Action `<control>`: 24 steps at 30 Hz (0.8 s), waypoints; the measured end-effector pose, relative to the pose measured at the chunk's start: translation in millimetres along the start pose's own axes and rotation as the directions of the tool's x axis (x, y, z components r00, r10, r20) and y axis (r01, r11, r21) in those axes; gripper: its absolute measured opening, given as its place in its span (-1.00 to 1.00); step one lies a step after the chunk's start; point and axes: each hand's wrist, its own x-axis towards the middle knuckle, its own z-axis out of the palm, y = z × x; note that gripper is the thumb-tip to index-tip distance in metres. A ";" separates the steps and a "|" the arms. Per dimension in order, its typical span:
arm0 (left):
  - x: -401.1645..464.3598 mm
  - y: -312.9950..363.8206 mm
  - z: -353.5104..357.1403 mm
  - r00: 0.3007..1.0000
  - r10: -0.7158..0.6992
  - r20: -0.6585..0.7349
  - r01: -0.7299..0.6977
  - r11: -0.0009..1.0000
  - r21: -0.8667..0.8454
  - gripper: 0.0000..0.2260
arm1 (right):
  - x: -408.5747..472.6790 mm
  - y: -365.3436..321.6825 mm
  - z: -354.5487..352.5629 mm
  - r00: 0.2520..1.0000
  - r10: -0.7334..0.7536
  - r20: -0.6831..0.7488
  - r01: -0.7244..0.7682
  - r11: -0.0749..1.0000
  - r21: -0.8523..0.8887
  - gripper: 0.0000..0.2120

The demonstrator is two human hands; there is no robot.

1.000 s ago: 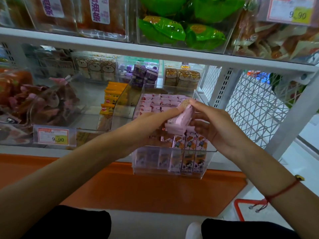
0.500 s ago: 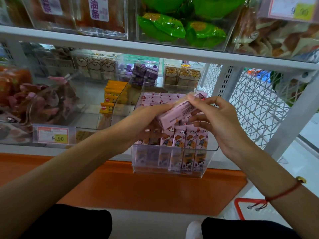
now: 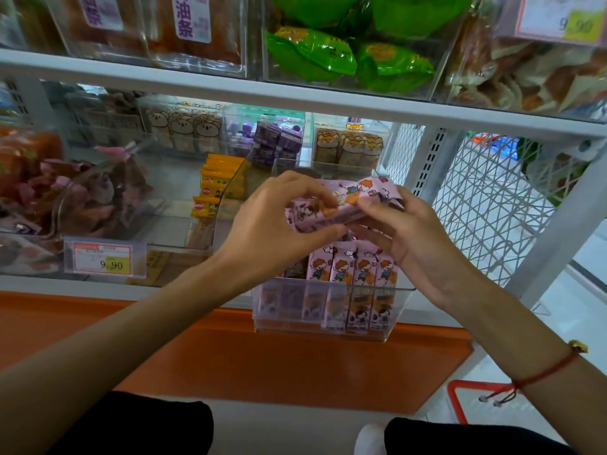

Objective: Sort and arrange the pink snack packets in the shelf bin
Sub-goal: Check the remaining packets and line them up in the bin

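Soft, even light fills the frame, brightest at the right edge where pale daylight washes out the floor beyond the wire mesh panel (image 3: pixel 486 205). Shadows are faint and diffuse. The clear bin walls (image 3: pixel 331 310) carry a milky sheen rather than hard glare. Wide-angle distortion bows the white shelf edge (image 3: pixel 295 100) and stretches the forearms in the lower corners. Printed labels in the upper corners look soft and slightly smeared.
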 end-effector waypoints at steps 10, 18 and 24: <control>-1.3 -1.1 5.3 0.992 -0.084 0.094 0.097 0.983 -0.154 -0.53 | -6.0 2.4 6.5 0.968 -0.234 0.093 0.250 0.938 -0.241 -0.63; -1.5 -10.0 -1.4 0.992 -0.126 -0.029 0.122 0.985 -0.121 -0.68 | 5.4 5.6 -5.1 0.974 -0.194 0.116 0.218 0.669 -0.711 -0.40; -0.4 -17.5 -8.0 0.971 -0.183 -0.153 0.156 0.972 -0.176 -0.76 | 24.6 23.4 -4.5 0.936 0.039 0.349 0.341 0.133 -0.931 -0.36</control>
